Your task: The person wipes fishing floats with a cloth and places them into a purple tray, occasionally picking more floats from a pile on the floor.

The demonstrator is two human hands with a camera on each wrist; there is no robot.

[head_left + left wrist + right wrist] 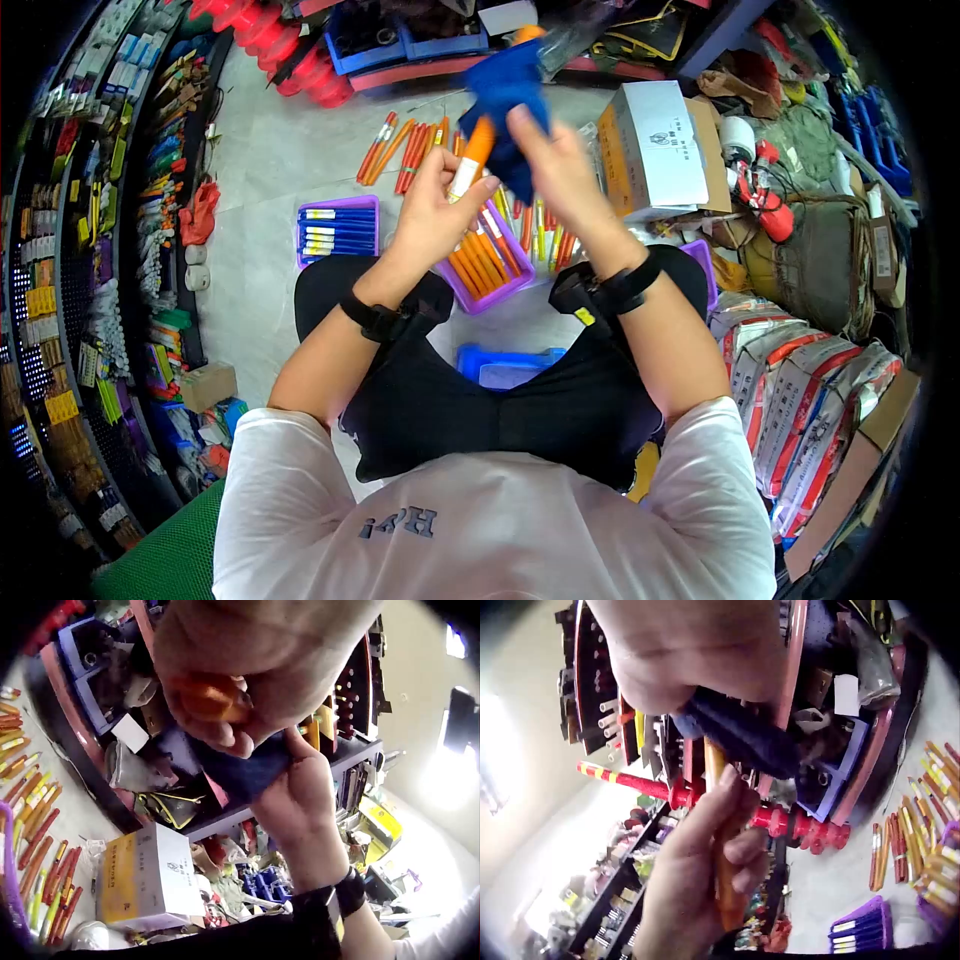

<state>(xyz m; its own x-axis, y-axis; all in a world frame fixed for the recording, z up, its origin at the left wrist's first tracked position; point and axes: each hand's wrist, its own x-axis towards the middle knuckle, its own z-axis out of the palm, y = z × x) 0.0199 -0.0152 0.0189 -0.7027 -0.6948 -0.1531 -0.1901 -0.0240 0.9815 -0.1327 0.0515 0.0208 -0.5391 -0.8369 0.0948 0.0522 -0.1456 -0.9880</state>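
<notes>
In the head view my left hand grips an orange tube near its white-labelled lower end. The tube is slanted up and away, its far tip showing beyond a dark blue cloth. My right hand holds that cloth round the upper part of the tube, the thumb lying on top. From the right wrist view, the curled left fingers wrap the tube just below the cloth. Below both hands, a purple basket holds several orange tubes.
To the left sits a smaller purple basket of blue tubes with white labels. Red, orange and yellow sticks lie on the tile floor beyond. A white and yellow box stands at right, blue bins at the back, stocked shelves at far left.
</notes>
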